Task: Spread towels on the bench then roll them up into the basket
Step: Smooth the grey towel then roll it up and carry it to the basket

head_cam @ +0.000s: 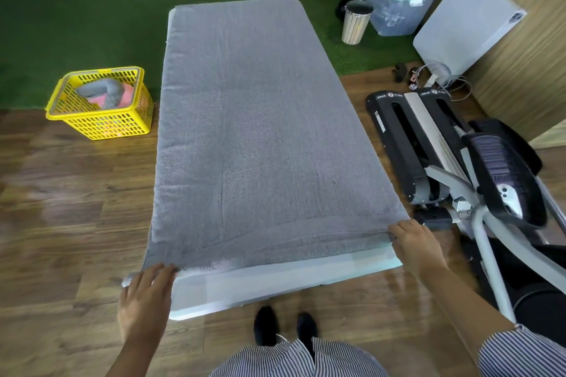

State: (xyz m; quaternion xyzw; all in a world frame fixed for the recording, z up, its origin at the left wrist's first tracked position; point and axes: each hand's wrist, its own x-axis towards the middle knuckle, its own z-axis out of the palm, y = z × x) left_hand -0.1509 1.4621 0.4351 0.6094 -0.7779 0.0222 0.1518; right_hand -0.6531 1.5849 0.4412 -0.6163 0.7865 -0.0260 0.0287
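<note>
A grey towel point(263, 131) is shown spread flat along the bench point(275, 281); rolled towels point(104, 90) already lie in the yellow basket point(101, 125). Rolling of this one is judged not yet begun. Its near-left corner is pinched by the left hand point(147, 294), its near-right corner by the right hand point(413, 242).

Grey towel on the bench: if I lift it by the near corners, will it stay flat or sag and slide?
The grey towel likely sags: it is soft terry, already wrinkling between the left hand and right hand. It probably drags rather than slides, lying flat over almost all of the bench. Rolled, it should hold shape, like the rolls in the yellow basket.
</note>
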